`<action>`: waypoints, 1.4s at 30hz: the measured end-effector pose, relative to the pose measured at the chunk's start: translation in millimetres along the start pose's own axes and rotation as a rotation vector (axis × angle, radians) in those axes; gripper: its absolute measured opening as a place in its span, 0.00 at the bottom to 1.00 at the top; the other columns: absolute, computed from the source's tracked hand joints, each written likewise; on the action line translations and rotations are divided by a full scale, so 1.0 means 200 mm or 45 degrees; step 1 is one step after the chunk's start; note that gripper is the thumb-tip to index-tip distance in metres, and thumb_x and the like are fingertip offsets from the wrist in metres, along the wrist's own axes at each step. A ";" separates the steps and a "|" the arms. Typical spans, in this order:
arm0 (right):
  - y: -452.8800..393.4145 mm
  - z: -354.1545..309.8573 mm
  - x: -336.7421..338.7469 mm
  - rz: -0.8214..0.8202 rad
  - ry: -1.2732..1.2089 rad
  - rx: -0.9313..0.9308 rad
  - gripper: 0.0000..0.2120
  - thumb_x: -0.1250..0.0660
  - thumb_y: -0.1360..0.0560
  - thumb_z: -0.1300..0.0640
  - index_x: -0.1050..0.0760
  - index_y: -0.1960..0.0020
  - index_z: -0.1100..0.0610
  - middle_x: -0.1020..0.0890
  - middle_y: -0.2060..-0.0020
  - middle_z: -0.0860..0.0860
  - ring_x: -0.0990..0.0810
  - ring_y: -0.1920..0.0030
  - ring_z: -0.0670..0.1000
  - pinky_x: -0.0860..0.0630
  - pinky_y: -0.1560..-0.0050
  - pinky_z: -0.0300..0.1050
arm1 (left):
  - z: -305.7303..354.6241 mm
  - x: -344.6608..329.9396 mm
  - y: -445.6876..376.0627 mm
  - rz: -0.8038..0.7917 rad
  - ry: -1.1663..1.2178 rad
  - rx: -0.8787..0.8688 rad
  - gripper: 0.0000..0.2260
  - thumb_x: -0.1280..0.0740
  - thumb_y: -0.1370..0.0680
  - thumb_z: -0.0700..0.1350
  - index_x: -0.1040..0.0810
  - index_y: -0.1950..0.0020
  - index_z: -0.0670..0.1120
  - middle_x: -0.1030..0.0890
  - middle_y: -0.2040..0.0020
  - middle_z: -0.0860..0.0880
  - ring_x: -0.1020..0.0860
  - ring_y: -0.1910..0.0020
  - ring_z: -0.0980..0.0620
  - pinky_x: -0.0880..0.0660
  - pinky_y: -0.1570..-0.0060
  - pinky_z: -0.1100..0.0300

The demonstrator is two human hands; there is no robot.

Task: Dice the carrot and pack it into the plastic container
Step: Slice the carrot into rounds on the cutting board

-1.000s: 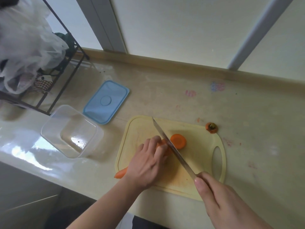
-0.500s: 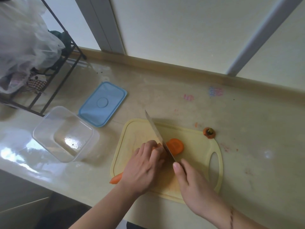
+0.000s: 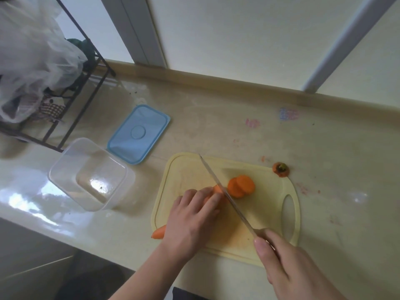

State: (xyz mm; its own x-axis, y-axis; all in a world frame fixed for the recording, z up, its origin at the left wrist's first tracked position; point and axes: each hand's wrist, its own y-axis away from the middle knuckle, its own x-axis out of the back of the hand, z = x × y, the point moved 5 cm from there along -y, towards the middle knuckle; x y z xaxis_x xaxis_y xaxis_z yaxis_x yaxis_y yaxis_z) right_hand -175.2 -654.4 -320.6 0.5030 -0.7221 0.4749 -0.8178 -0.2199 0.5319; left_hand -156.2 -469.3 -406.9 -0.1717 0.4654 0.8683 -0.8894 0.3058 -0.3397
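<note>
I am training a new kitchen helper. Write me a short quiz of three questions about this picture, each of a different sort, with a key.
1. True or false: the plastic container already holds carrot pieces.
2. Which hand grips the knife? A) left hand B) right hand
3. Fill in: the blue lid lies on the ____, beside the container.

Key: 1 false; 2 B; 3 counter.
</note>
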 end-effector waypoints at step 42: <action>-0.18 0.04 -0.02 0.064 -0.092 0.060 0.22 0.54 0.28 0.33 0.31 0.60 0.48 0.25 0.72 0.42 0.28 0.70 0.45 0.29 0.63 0.47 | 0.00 0.00 0.01 0.053 0.136 0.046 0.13 0.29 0.20 0.42 0.25 0.37 0.47 0.20 0.40 0.44 0.21 0.46 0.41 0.22 0.51 0.46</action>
State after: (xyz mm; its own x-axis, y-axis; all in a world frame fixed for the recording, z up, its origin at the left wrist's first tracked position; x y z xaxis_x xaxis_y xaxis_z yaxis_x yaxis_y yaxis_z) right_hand -149.9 -647.9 -347.1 0.4406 -0.7783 0.4473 -0.8546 -0.2112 0.4743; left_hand -157.6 -469.4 -407.1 -0.1640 0.5634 0.8097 -0.8974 0.2555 -0.3596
